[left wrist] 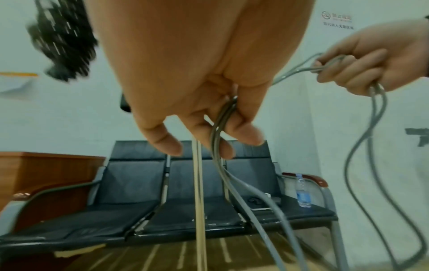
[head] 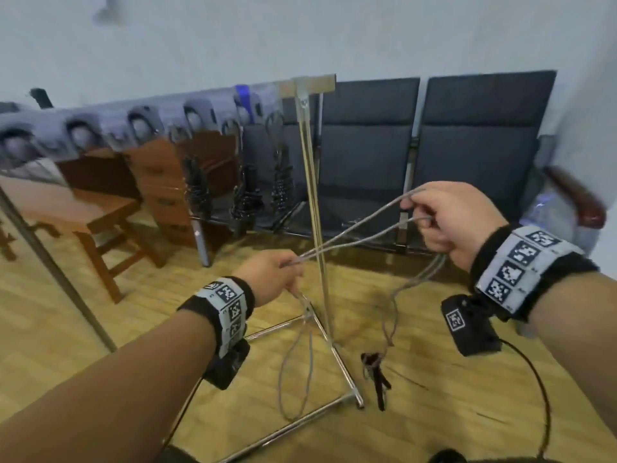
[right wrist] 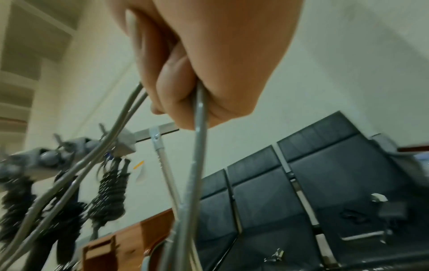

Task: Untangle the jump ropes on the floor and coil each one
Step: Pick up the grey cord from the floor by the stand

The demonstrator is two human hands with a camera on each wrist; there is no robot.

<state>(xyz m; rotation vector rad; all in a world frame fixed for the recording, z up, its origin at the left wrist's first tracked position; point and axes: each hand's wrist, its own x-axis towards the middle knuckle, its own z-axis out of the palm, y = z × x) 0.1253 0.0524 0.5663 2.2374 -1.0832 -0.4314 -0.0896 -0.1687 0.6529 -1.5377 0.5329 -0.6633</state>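
Rope (head: 354,233) strands run taut between left hand (head: 270,275) pinching them and right hand (head: 457,222) gripping loops, up-right of the left.

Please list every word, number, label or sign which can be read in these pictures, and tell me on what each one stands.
No text can be read with certainty.
Wall sign: a no-smoking symbol with red and dark Chinese characters beside and below it, too blurred to quote.
Wristbands on both wrists: black-and-white square code markers with tiny print beside them, too small to read.
Water bottle on the seat: a blue label, blurred.
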